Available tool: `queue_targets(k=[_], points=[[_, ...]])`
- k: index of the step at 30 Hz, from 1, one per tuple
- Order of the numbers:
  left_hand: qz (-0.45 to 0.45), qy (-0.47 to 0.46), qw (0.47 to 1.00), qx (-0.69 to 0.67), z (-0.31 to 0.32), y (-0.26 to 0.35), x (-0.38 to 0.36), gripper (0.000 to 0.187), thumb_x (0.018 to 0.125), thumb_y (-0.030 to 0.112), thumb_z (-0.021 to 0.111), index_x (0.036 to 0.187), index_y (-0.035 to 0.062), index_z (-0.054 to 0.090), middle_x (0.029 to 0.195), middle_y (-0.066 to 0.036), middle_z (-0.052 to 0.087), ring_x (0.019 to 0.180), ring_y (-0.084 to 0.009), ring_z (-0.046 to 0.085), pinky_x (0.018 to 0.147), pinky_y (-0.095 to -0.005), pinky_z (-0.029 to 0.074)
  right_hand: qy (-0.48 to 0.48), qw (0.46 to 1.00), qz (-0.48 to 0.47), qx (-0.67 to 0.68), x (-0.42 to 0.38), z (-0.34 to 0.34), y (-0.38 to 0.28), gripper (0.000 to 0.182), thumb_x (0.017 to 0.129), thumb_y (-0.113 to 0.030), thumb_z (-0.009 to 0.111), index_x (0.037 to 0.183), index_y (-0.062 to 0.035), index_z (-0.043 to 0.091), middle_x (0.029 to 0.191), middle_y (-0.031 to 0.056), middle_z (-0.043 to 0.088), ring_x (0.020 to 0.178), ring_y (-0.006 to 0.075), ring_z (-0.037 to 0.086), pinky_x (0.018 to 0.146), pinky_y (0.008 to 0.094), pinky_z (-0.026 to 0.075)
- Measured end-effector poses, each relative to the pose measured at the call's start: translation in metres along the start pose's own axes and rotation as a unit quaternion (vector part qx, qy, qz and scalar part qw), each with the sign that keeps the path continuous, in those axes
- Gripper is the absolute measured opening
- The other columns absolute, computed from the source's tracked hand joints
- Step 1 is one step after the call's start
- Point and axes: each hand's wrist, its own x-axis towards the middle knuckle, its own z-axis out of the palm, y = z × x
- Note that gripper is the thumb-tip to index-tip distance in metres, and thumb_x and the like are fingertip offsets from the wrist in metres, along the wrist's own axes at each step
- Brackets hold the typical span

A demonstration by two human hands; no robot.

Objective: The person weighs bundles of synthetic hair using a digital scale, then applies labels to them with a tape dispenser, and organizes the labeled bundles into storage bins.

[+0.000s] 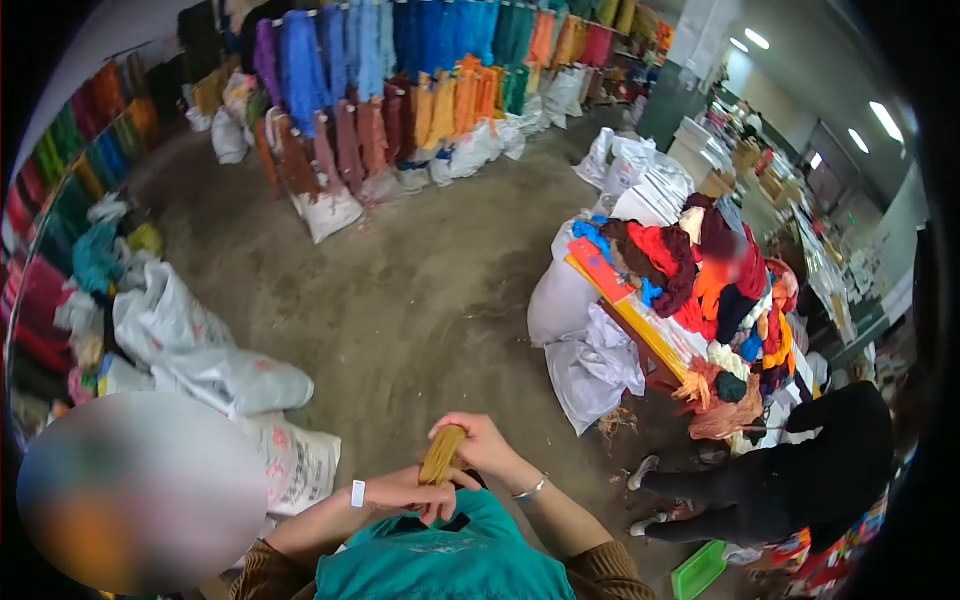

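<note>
A mustard-yellow skein of yarn [441, 455] is held in front of my teal apron [440, 560], close to my body. My right hand [482, 446] is closed around its upper part from the right side. Lower down, my left hand [415, 494] comes in from the left, its fingers curled about the lower part of the skein. The skein's lower end is partly hidden behind my fingers. A white band is on my left wrist and a silver bracelet on my right.
Coloured yarn hanks [355, 60] hang on racks at the back and left. Stuffed white sacks [170, 320] stand at left. To the right, a table [655, 345] bears heaped yarn; a person in black [800, 480] bends beside it, near a green crate [700, 571].
</note>
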Motion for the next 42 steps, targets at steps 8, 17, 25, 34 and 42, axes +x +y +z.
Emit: queue_targets(k=[8, 17, 25, 34, 42], points=[[-0.066, 0.035, 0.951, -0.299, -0.223, 0.080, 0.147, 0.059, 0.103, 0.050, 0.025, 0.132, 0.0048, 0.050, 0.088, -0.010, 0.065, 0.068, -0.0197, 0.064, 0.058, -0.0283, 0.052, 0.093, 0.994, -0.010, -0.054, 0.186, -0.164, -0.010, 0.025, 0.077, 0.006, 0.051, 0.098, -0.0006, 0.065, 0.086, 0.0060, 0.068, 0.084, 0.0118, 0.063, 0.074, 0.0280, 0.052], [-0.025, -0.141, 0.990, -0.007, -0.380, 0.292, 0.275, 0.084, 0.084, 0.042, 0.072, 0.146, 0.0015, 0.033, 0.115, -0.015, 0.058, 0.108, -0.0196, 0.059, 0.087, -0.0311, 0.051, -0.109, 0.991, -0.061, -0.047, 0.409, -0.335, 0.012, 0.022, 0.082, -0.009, 0.065, 0.103, -0.0045, 0.063, 0.091, 0.0054, 0.070, 0.082, 0.0131, 0.062, 0.075, 0.0295, 0.051], [0.294, 0.153, 0.821, 0.465, -0.563, 0.470, 0.413, 0.062, 0.085, 0.034, 0.071, 0.135, 0.0062, 0.048, 0.131, -0.014, 0.051, 0.122, -0.0292, 0.052, 0.100, -0.0422, 0.045, 0.122, 0.983, -0.134, -0.027, 0.572, -0.494, 0.034, 0.025, 0.086, -0.009, 0.063, 0.111, -0.0030, 0.063, 0.122, 0.0145, 0.060, 0.115, 0.0229, 0.056, 0.097, 0.0354, 0.046], [0.260, 0.211, 0.748, 0.573, -0.737, 0.627, 0.658, 0.045, 0.088, 0.027, 0.065, 0.129, 0.0128, 0.052, 0.130, -0.009, 0.051, 0.134, -0.0310, 0.037, 0.110, -0.0436, 0.035, 0.236, 0.919, 0.004, 0.317, 0.680, -0.682, 0.022, 0.034, 0.101, -0.028, 0.048, 0.112, -0.0002, 0.063, 0.089, 0.0000, 0.062, 0.081, 0.0102, 0.053, 0.076, 0.0263, 0.044], [0.280, 0.269, 0.628, 0.674, -0.868, 0.744, 0.880, 0.037, 0.085, 0.035, 0.066, 0.113, 0.0116, 0.065, 0.121, -0.008, 0.057, 0.132, -0.0329, 0.039, 0.106, -0.0588, 0.025, 0.142, 0.988, -0.048, 0.024, 0.836, -0.922, -0.001, 0.027, 0.091, -0.017, 0.063, 0.112, -0.0009, 0.057, 0.082, 0.0115, 0.063, 0.076, 0.0156, 0.057, 0.071, 0.0319, 0.048]])
